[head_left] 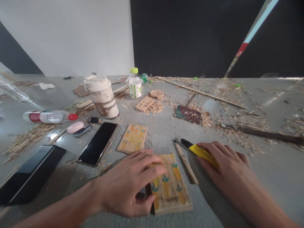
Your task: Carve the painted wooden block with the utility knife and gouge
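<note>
My left hand (pixel 133 180) curves over the left side of a small wooden board (pixel 171 190) painted with orange carrots and green tops. Its thumb is at the board's left edge, and the fingers reach over the surface, hiding part of it. My right hand (pixel 225 164) is closed around a yellow utility knife (pixel 201 152), low over the table, its black front end pointing away to the left. Between the knife and the board lies a slim wooden-handled carving tool (pixel 186 162). A second painted board (pixel 133 137) lies flat just beyond my left hand.
Two dark phones, one plain (pixel 98 144) and one folding (pixel 30 174), lie left. Behind stand a lidded cup (pixel 104 98) and a green-capped bottle (pixel 135 84). A carved block (pixel 144 104), a brown pouch (pixel 190 114) and wood shavings (pixel 156 107) lie farther back.
</note>
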A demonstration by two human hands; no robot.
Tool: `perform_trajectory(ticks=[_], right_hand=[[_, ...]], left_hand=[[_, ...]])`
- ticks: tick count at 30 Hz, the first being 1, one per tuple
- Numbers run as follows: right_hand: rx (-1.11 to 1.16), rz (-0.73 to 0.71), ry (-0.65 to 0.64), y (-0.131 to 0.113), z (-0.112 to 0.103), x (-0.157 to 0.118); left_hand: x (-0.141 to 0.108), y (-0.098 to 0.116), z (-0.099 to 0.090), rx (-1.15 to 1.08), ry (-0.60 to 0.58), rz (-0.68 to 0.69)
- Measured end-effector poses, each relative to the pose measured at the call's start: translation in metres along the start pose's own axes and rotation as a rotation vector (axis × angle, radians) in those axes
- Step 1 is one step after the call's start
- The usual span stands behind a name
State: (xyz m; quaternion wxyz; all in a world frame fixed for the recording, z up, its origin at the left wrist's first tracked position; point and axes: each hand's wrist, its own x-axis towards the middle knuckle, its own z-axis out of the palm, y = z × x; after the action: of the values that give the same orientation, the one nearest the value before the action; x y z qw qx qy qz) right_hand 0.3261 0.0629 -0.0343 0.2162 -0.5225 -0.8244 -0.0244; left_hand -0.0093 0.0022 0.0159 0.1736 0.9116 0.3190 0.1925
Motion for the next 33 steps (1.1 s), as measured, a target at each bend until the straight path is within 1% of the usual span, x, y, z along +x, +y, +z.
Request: perform_trajectory(ticks=[9,12,19,33], right_hand=[[0.005,0.048,-0.07,-0.006,-0.007,0.003],[0.001,0.055,-0.079,-0.007,-0.008,0.003],[-0.003,0.057,-0.102,-0.009,-0.012,0.005],[-0.003,0.036,-0.079,-0.011,-0.011,0.003]], left_hand=[[0.002,-0.003,0.007,0.05,-0.034,0.023],[0.001,-0.002,0.007,0.049,-0.043,0.03],[0.001,0.0,0.005,0.027,-0.076,-0.007],[0.001,-0.001,0.005,0.026,-0.077,0.014]])
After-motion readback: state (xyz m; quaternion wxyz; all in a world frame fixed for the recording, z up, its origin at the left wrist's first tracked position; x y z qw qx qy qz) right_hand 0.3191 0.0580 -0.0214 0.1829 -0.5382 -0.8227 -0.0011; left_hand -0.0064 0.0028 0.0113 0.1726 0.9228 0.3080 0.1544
